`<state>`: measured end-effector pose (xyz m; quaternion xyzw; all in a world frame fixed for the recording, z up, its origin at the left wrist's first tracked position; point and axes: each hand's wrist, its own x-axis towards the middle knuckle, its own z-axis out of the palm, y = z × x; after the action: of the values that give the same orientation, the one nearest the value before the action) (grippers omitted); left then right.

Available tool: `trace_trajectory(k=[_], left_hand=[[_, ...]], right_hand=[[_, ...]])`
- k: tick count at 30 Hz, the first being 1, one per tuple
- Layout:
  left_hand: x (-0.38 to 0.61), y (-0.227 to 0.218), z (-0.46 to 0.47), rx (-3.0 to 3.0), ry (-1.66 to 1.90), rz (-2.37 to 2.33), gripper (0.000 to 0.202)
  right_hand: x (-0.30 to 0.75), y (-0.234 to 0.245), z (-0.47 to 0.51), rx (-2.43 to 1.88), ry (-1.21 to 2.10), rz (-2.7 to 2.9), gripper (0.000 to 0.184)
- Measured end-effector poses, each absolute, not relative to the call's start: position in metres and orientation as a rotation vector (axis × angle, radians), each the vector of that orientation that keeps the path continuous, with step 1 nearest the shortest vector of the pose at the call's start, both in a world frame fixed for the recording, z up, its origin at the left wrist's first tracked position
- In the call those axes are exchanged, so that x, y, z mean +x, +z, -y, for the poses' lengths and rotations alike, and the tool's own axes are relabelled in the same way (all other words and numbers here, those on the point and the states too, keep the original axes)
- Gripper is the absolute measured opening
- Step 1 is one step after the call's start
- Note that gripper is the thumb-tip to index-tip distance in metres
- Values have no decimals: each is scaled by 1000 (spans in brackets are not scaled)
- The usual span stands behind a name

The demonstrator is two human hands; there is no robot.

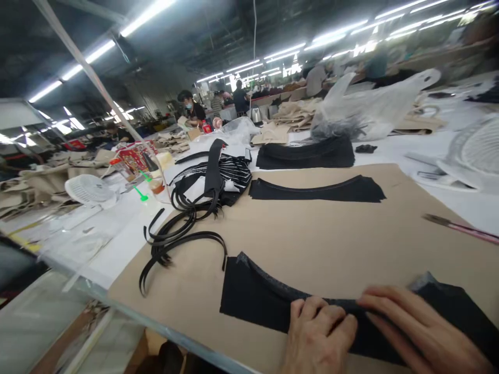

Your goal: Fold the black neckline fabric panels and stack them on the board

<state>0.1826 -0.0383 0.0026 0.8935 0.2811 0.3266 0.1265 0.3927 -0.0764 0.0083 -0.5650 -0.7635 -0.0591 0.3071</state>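
Note:
A curved black fabric piece [257, 298] lies before me, with a greyish strip along its concave upper edge. My left hand [319, 335] presses on its middle, fingers bent and closed at that edge. To the right, my right hand [421, 327] grips the same edge between fingers and thumb; motion blurs it slightly. Both hands hide part of the fabric, whose right end [460, 306] shows beyond my right hand. Farther back lie a similar stack of curved black pieces [315, 191] and a thicker black stack [306, 154].
Brown paper [304, 234] covers the table. Black strips [183, 234] and striped cloth [237, 171] lie to the left. Pink-handled scissors [460, 226] rest at right. White fans [88, 188], [475, 153] and a plastic bag [374, 104] stand farther off. People work in the background.

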Motion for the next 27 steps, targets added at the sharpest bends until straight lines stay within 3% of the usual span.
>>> trace_trajectory(k=[5,8,10,14,27], left_hand=[[139,39,21,2257,878,-1148,24],[107,57,-10,2329,629,-1302,27],[93,61,-29,2405,443,-1242,27],[87,65,-46,2403,200,-1125,3],[88,83,-63,2281,-57,-1339,15]], right_hand=[[339,36,63,-1311,157,2193,29],[326,34,61,-1330,216,2222,30],[322,30,61,-1324,180,2249,33],[319,25,63,-1300,86,2293,42],[322,17,62,-1331,-40,2352,53]])
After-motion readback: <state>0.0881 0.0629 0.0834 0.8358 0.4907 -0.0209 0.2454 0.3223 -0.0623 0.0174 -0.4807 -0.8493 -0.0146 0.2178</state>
